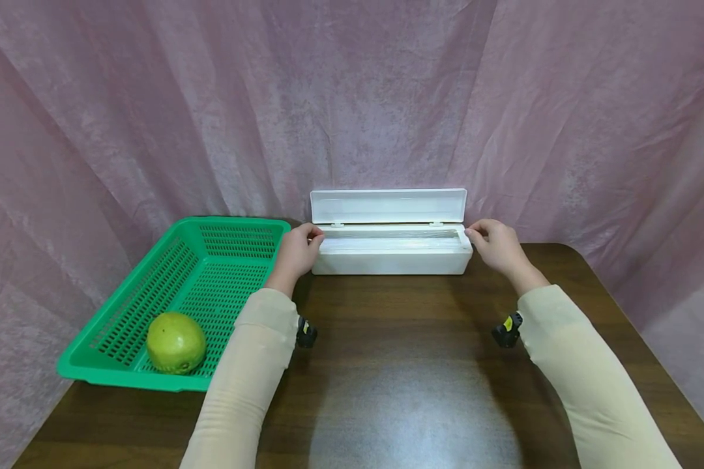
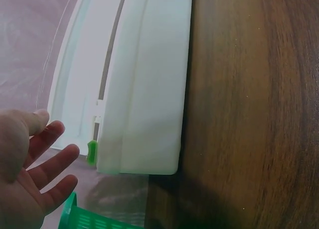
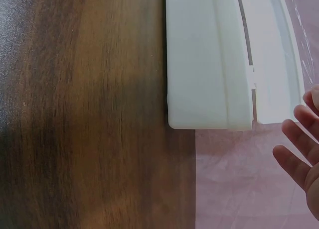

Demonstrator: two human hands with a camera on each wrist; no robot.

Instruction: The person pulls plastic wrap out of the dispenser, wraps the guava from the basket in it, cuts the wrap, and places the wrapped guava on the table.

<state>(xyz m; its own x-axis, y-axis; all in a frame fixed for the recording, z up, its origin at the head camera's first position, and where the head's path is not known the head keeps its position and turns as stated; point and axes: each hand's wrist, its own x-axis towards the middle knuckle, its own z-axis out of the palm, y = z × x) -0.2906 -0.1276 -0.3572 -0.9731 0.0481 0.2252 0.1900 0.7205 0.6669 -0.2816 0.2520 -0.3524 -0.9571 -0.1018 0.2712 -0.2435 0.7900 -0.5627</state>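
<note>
White box (image 1: pixel 387 263) ctr, lid (image 1: pixel 388 206) up; L hand (image 1: pixel 296 253), R hand (image 1: pixel 497 246) apart, pinching clear film (image 1: pixel 390 234); green basket (image 1: pixel 229 286) w/ fruit (image 1: pixel 176 343) lower L

I count two hands, one left hand (image 1: pixel 298 251) and one right hand (image 1: pixel 498 246); between their fingers, one clear film (image 3: pixel 305 40), one white box (image 1: pixel 390 264), one lid (image 1: pixel 387 206); left of the left fingers, one basket (image 1: pixel 123 378), one fruit (image 1: pixel 176 343); back from the fingers, two wrist cameras (image 1: pixel 507 329).
</note>
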